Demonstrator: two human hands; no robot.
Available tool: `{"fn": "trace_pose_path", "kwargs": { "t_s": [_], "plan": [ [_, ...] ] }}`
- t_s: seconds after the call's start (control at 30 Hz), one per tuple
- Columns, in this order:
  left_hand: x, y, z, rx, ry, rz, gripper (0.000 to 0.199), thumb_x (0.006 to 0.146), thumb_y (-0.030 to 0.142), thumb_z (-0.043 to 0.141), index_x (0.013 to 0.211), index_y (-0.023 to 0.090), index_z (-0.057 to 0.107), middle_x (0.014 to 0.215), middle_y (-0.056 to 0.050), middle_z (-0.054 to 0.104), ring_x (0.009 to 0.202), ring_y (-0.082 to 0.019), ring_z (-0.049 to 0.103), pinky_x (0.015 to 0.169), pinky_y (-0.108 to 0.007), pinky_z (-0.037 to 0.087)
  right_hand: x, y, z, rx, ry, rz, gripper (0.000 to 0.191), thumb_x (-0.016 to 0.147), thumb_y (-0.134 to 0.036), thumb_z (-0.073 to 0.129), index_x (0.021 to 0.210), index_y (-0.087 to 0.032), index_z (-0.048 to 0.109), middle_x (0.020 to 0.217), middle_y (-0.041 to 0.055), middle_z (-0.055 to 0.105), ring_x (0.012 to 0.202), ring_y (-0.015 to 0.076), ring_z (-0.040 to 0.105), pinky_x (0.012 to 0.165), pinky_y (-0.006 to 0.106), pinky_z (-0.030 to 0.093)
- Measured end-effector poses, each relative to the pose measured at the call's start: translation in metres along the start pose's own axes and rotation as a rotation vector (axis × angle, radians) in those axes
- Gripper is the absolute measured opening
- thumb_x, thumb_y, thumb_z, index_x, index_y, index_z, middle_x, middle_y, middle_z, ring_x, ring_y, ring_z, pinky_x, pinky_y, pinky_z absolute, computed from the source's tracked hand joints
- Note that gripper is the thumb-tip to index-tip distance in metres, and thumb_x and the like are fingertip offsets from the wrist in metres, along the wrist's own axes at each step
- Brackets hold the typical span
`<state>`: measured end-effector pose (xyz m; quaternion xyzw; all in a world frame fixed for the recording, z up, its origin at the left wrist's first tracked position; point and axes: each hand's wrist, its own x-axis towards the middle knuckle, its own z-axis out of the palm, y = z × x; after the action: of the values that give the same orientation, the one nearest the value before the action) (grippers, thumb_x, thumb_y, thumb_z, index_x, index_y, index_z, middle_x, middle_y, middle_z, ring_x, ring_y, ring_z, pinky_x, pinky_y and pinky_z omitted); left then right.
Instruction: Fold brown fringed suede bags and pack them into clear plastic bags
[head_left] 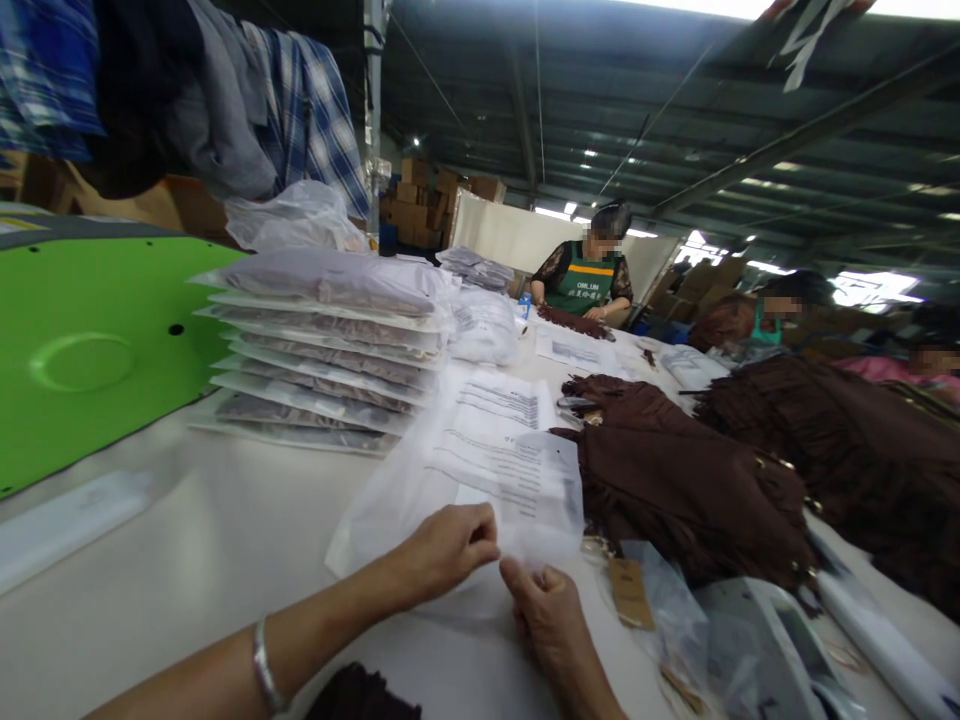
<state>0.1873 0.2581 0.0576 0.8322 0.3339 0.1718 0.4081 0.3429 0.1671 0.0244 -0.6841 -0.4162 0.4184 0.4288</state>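
A translucent plastic bag (390, 500) with printed text lies flat on the pale table in front of me. My left hand (454, 545), with a silver bangle on its wrist, is pinched at the bag's near edge. Close beside it, my right hand (544, 600) has its thumb and fingers pressed together at the same edge. The thin film between the fingertips is hard to make out. Behind the left hand rises a stack of filled clear bags (322, 340). Brown fringed bags (675, 470) lie to the right.
A green machine cover (112, 350) stands at the left. At the right front are a grey-white device (765, 640) and a brown cardboard tag (630, 592). A person in a green apron (585, 280) works across the table; others sit at the right. Clothes (307, 110) hang above.
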Motion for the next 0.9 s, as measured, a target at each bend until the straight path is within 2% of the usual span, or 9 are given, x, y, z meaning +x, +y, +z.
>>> {"fn": "trace_pose_path", "kwargs": {
  "t_s": [0.13,0.23,0.33,0.47,0.53,0.63,0.7,0.8,0.9],
  "plan": [
    [0.001,0.0,-0.028,-0.052,0.227,-0.07,0.011,0.086,0.025,0.045,0.077,0.02,0.047,0.072,0.003,0.059,0.069,-0.015,0.056,0.064,-0.025,0.04,-0.004,0.012,-0.012,-0.087,-0.021,0.023,0.055,0.07,-0.07,0.057,0.051,-0.024,0.036,0.044,-0.0053,0.037,0.044,0.0094,0.03,0.044,0.025,0.024],
    [0.001,-0.001,-0.04,-0.105,0.359,-0.163,0.012,0.092,0.025,0.037,0.081,0.022,0.041,0.069,0.003,0.06,0.064,-0.014,0.061,0.063,-0.025,0.042,-0.013,0.011,-0.038,-0.403,0.004,-0.089,0.048,0.076,-0.06,0.059,0.052,-0.023,0.039,0.047,-0.0042,0.042,0.047,0.0118,0.039,0.048,0.025,0.028],
    [-0.002,-0.001,-0.034,0.18,0.369,-0.115,0.011,0.096,0.024,0.034,0.088,0.022,0.043,0.07,0.001,0.061,0.063,-0.017,0.062,0.058,-0.025,0.041,-0.03,-0.009,-0.062,-0.737,0.253,-0.419,0.034,0.072,-0.053,0.069,0.085,-0.022,0.062,0.074,0.0037,0.065,0.068,0.0223,0.059,0.061,0.031,0.042],
    [-0.01,0.013,-0.011,0.559,0.212,0.206,0.017,0.1,0.025,0.032,0.101,0.022,0.048,0.087,-0.002,0.066,0.074,-0.018,0.065,0.061,-0.026,0.042,-0.043,-0.049,-0.056,-0.971,0.49,-0.951,0.065,0.078,-0.043,0.066,0.136,-0.022,0.045,0.131,0.0148,0.057,0.116,0.0339,0.052,0.093,0.045,0.04],
    [-0.014,0.027,-0.001,0.549,0.163,0.306,0.019,0.102,0.028,0.03,0.106,0.023,0.049,0.089,-0.001,0.067,0.076,-0.016,0.065,0.062,-0.024,0.042,-0.036,-0.061,-0.042,-1.051,0.443,-0.983,0.053,0.081,-0.03,0.061,0.132,-0.022,0.049,0.125,0.0127,0.06,0.111,0.0315,0.054,0.091,0.043,0.039],
    [-0.02,0.048,0.006,0.586,0.148,0.342,0.028,0.097,0.046,0.045,0.109,0.022,0.049,0.094,-0.002,0.066,0.084,-0.02,0.064,0.069,-0.028,0.045,-0.02,-0.064,-0.028,-1.093,0.322,-0.855,0.02,0.08,-0.012,0.051,0.092,-0.021,0.064,0.086,0.0055,0.067,0.082,0.0221,0.058,0.073,0.033,0.041],
    [-0.022,0.052,0.003,0.707,0.135,0.318,0.037,0.089,0.05,0.058,0.109,0.019,0.05,0.099,-0.006,0.064,0.091,-0.025,0.061,0.076,-0.034,0.045,-0.014,-0.061,-0.029,-1.091,0.295,-0.811,0.019,0.081,-0.009,0.048,0.079,-0.021,0.062,0.075,0.0027,0.062,0.073,0.0187,0.056,0.065,0.029,0.038],
    [-0.027,0.038,-0.011,0.868,0.106,0.238,0.009,0.093,0.02,0.05,0.101,0.017,0.055,0.098,-0.009,0.062,0.094,-0.027,0.057,0.079,-0.038,0.043,-0.019,-0.055,-0.041,-1.076,0.271,-0.866,0.018,0.086,-0.012,0.048,0.083,-0.02,0.064,0.077,0.0032,0.059,0.075,0.0181,0.054,0.065,0.028,0.036],
    [-0.04,0.009,-0.032,0.972,0.182,0.079,0.023,0.091,0.006,0.037,0.096,0.017,0.058,0.094,-0.011,0.062,0.094,-0.028,0.057,0.079,-0.04,0.042,-0.029,-0.043,-0.061,-1.059,0.199,-0.896,0.018,0.089,-0.016,0.046,0.085,-0.019,0.063,0.078,0.0039,0.058,0.076,0.0179,0.055,0.069,0.027,0.038]
  ]
}}
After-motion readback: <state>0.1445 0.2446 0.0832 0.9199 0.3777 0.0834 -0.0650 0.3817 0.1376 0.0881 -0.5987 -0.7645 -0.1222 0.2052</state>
